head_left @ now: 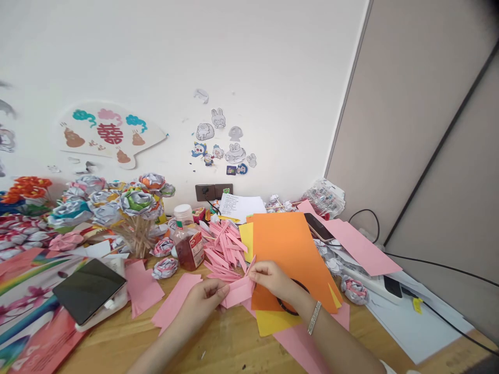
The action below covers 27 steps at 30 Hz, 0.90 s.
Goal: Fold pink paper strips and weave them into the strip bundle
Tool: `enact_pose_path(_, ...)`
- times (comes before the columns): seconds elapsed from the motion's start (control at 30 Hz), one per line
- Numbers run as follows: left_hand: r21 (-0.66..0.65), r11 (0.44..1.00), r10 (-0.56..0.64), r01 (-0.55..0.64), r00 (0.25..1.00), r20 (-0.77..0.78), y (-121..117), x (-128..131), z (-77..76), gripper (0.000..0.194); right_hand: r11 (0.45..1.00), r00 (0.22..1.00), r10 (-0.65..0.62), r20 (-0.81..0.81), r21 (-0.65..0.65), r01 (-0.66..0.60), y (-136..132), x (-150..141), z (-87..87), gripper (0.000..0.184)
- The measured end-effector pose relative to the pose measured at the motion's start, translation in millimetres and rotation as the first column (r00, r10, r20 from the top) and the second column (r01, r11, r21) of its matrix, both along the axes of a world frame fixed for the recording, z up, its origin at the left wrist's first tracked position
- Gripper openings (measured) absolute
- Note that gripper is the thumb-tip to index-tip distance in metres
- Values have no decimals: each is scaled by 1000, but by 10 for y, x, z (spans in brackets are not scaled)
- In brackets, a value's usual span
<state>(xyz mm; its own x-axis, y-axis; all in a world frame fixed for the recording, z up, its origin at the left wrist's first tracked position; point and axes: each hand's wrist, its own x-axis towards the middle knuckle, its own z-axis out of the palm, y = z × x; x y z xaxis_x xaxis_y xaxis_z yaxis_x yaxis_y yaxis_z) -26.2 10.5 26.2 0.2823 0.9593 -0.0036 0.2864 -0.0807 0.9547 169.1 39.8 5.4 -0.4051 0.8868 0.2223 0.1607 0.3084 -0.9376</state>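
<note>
Between my two hands is a small piece of pink paper (238, 292), partly folded, held just above the wooden table (218, 345). My left hand (206, 298) pinches its left end between thumb and fingers. At its upper right, my right hand (268, 278) pinches the other end, where a narrow corner sticks up. Right behind the paper lies a heap of folded pink paper strips (224, 246). Flat pink sheets (177, 301) rest to the left of my left hand. Under my right forearm is a large orange sheet (283, 244) over yellow paper (273, 322).
A jar of dark red liquid (187, 241) stands behind the left hand. Further left are paper flowers on sticks (138, 213) and a tablet-like black device (89, 288). On the right lie a phone (317, 227), a pink sheet (362, 246), white paper (417, 324) and black cables.
</note>
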Motion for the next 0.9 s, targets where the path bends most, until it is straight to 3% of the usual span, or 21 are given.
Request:
enact_pose_path(0.1,-42,998,41,-39,998,43,24,-15,-24,34,1000,998,4,-58,-27,-6,-21,16,42,37)
enact_pose_path(0.27,-55,994,103,-99,992,70,28,3,-52,32,985,985,137,-104,-90,-147,-31,-20,46,34)
enact_pose_path(0.4,44,999,1,2,999,-50,-57,77,-6,29,995,995,90,-38,-32,-92,-60,-55,27,26)
enact_pose_path(0.5,88,990,-100,108,990,-95,-108,124,5,29,982,975,190,116,-27,-188,-108,-65,27,21)
enact_pose_path(0.6,83,990,-108,115,991,-82,-116,140,-24,29,961,942,275,194,-68,-267,-137,-79,23,22)
enact_pose_path(0.77,-30,999,26,-23,996,90,-51,104,-73,27,982,985,169,39,-96,-164,-109,-113,-20,29)
enact_pose_path(0.9,-104,990,118,-91,948,295,23,58,-88,27,974,982,185,23,-135,-180,-70,-128,-87,29)
